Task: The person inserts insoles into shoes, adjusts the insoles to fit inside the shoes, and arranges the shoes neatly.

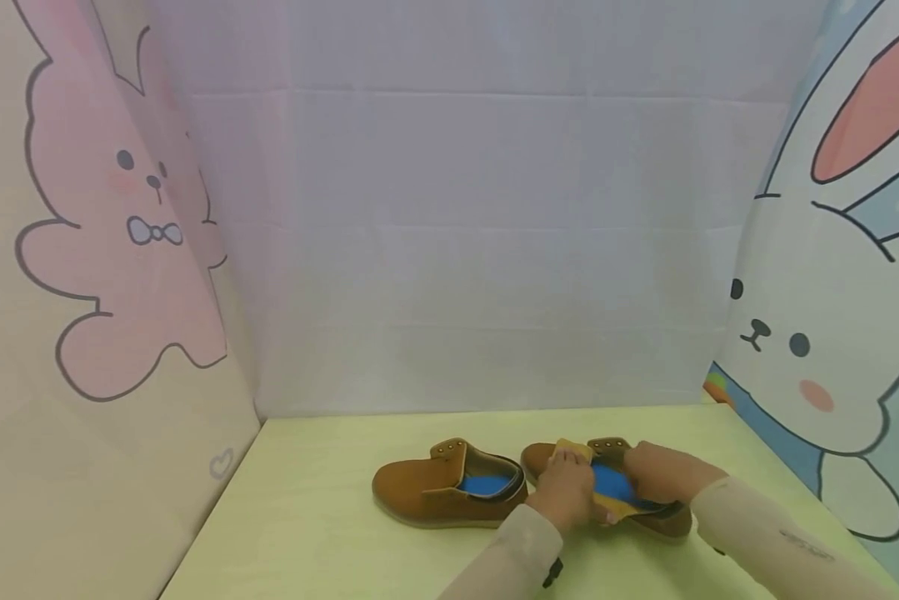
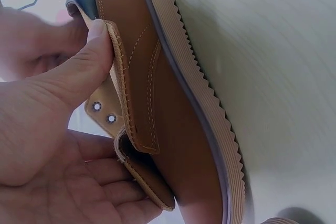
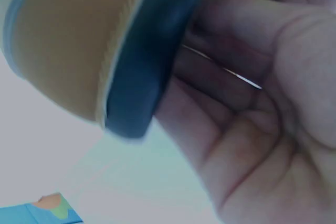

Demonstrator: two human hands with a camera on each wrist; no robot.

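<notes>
On the tabletop a brown leather shoe (image 1: 662, 523) with a blue insole (image 1: 611, 483) lies toe to the left. My left hand (image 1: 566, 492) holds its near side and tongue. In the left wrist view, the thumb (image 2: 97, 40) presses the stitched side edge, while the fingers lie behind the folded tongue (image 2: 149, 182). My right hand (image 1: 662, 472) reaches into the opening from the far right. In the right wrist view its fingers pass behind the dark collar lining (image 3: 149, 56); their tips are hidden. A matching brown shoe (image 1: 419, 492) sits left of my left hand.
The pale yellow-green table (image 1: 307, 550) runs back to a white sheet (image 1: 456, 250). Side hangings carry a pink rabbit (image 1: 134, 250) on the left and a white rabbit (image 1: 816, 350) on the right. The left shoe's heel stands close to the other shoe's toe.
</notes>
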